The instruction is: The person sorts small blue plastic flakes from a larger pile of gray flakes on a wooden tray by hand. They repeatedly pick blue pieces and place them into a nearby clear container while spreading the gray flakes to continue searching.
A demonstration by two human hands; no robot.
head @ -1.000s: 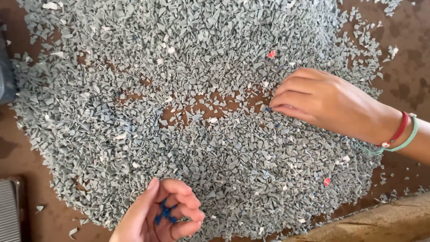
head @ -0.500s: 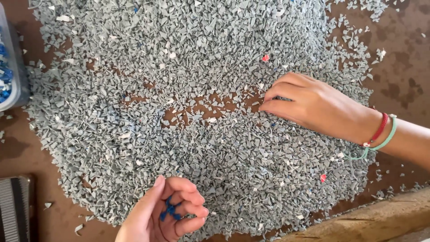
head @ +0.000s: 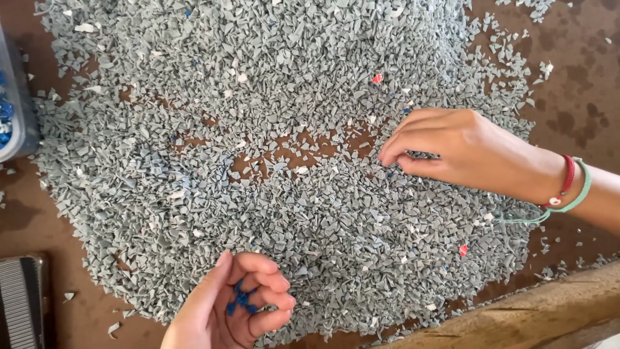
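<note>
Amid jagged grey plastic flakes (head: 271,97), left hand (head: 232,310) cupping blue chips (head: 240,300)

The clear tub (head: 14,97) of blue bits got chopped by the left edge, same with the ribbed grey thing (head: 19,300) down in the corner. Left hand (head: 229,307) ran off the bottom, and its curled fingers (head: 268,300) mostly hid the blue pieces (head: 240,300). Couldn't tell what the right hand's (head: 465,152) fingertips (head: 391,155) pinched.

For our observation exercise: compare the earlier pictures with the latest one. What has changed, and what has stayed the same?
The right hand curled its fingers from lying flat into a pinch among the grey flakes. The left hand stayed cupped around blue pieces. The red bits did not move.
</note>
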